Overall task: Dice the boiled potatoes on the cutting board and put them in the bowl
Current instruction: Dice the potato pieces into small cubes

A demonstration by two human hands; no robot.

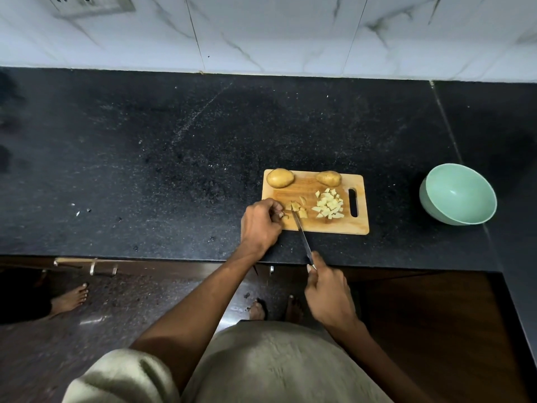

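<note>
Mid-dice. Cutting board (319,225) sits near the front edge of the table (174,170), right of centre. Two whole potatoes on the board's far edge: left potato (280,178) at the far-left corner, right potato (328,178) further along toward the handle slot. Both skin-on, uncut.

Left hand (260,225) is curled over the board's near-left corner, fingertips pinching the half-cut pieces (295,209) in place. Right hand (329,298) is wrapped round the knife (302,238) handle, off the table's front edge; the blade runs up and left, tip in among those pieces. Finished dice pile (328,206) lies on the board's right half, just beside the slot.

Bowl (457,194) is well apart from the board, near the table's right end; nothing visible in it, and it looks tilted toward the camera, though that may be lens distortion.

Handling, my read:
- Boiled potato: soft, crumbly, light. Likely mashes under a hard squeeze and sticks to the blade. Hold with light fingertip pressure, fingers curled back from the edge.
- Whole ones are rounded and probably a bit slick. Halve first, then lay flat-side down so they don't roll.
- Dice are small and loose: better scooped with blade and cupped palm, or tip the board at the slot end, than picked singly.
- Bowl looks like light plastic or melamine and may skid; bring it closer before the transfer.
</note>
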